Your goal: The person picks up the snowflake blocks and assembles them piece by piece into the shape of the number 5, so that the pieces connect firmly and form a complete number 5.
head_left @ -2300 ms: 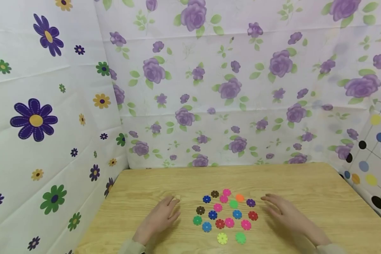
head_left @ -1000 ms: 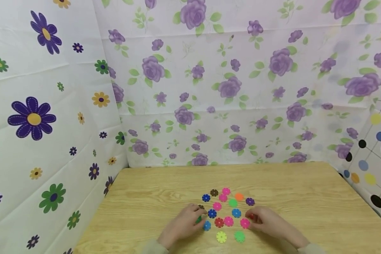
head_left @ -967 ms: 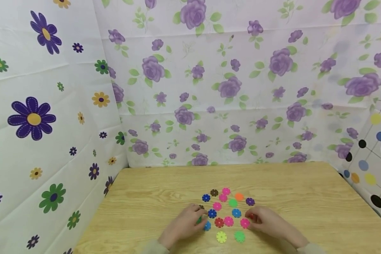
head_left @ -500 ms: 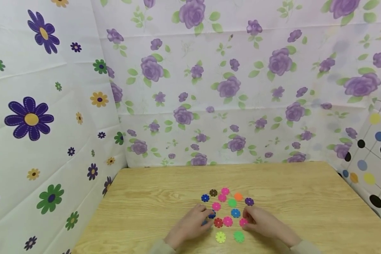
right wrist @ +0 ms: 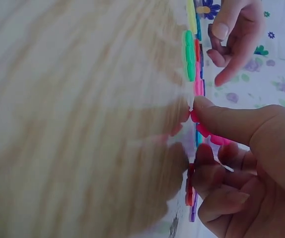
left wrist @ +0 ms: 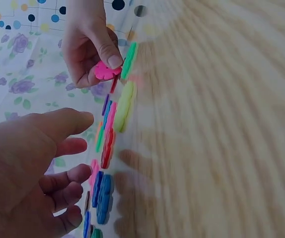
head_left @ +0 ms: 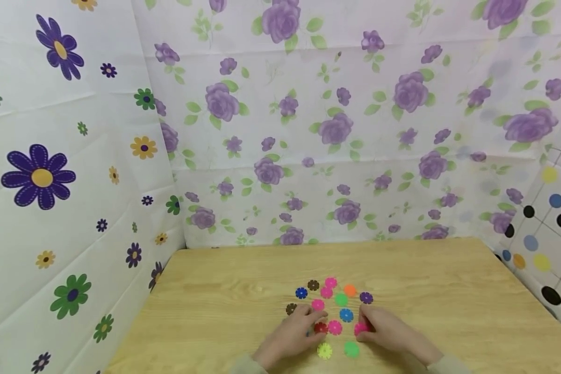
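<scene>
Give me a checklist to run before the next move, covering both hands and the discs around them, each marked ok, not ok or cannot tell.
1. Right hand has a grip on the pink disc: ok, pinched by thumb and fingers.
2. That disc is fully clear of the table: cannot tell.
3. Left hand is free: ok, holding nothing, thumb and fingers apart.
4. Green disc between the hands is uncovered: ok, in full sight.
5. All discs are unobstructed in the head view: not ok, the left hand mostly hides the blue disc seen by the left wrist camera.
</scene>
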Action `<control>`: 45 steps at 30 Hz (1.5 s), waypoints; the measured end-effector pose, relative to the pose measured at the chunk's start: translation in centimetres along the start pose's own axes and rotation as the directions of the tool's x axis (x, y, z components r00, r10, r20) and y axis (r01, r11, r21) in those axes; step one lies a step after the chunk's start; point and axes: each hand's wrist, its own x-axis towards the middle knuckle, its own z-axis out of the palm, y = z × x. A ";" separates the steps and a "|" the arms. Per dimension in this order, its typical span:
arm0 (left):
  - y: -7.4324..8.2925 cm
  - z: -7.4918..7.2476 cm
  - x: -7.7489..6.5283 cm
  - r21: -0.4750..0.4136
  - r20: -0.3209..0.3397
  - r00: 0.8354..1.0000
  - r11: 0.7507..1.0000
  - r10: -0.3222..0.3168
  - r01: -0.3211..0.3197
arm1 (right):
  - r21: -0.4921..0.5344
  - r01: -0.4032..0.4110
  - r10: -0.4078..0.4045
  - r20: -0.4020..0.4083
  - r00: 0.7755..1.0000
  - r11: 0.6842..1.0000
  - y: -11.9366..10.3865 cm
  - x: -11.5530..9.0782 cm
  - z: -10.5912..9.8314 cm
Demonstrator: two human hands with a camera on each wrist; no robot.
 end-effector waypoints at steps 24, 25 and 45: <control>2.6 1.2 2.6 0.176 -0.073 0.997 0.984 -0.014 0.027 | 0.164 0.109 -0.116 0.035 0.993 0.980 0.1 0.3 -0.3; 2.7 1.2 2.5 0.171 -0.073 0.997 0.985 -0.016 0.029 | 0.166 0.112 -0.119 0.033 0.992 0.980 0.1 0.3 -0.3; 1.4 0.9 2.8 -0.594 -0.032 0.994 0.801 -0.108 0.068 | 0.236 0.112 -0.087 -0.115 0.990 0.965 -0.9 0.3 -0.7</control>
